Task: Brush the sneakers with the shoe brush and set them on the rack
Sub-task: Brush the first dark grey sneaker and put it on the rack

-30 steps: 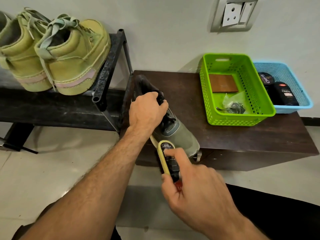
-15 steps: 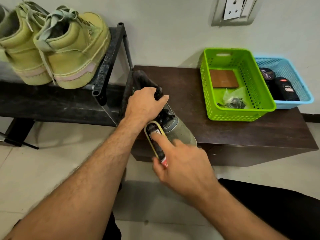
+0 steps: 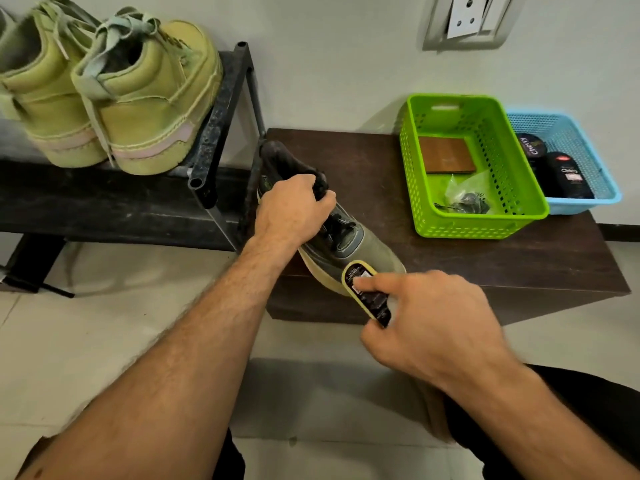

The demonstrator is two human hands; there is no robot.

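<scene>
An olive-grey sneaker (image 3: 367, 252) with black laces lies on the front left corner of the dark wooden bench (image 3: 450, 258), toe toward me. My left hand (image 3: 294, 209) grips it at the collar and laces. My right hand (image 3: 429, 327) holds the yellow-edged shoe brush (image 3: 363, 289), forefinger stretched along its back, pressing it against the sneaker's toe side. A pair of light green high-top sneakers (image 3: 138, 102) stands on the black metal rack (image 3: 214, 133) at the left.
A green plastic basket (image 3: 512, 220) with a brown board and a small bag sits on the bench. Behind it, a blue basket (image 3: 602, 199) holds black polish containers. A wall socket (image 3: 467, 19) is above. Tiled floor lies below.
My right hand has slid the brush from the sneaker's side near the laces forward to the toe. My left hand keeps its grip on the sneaker.
</scene>
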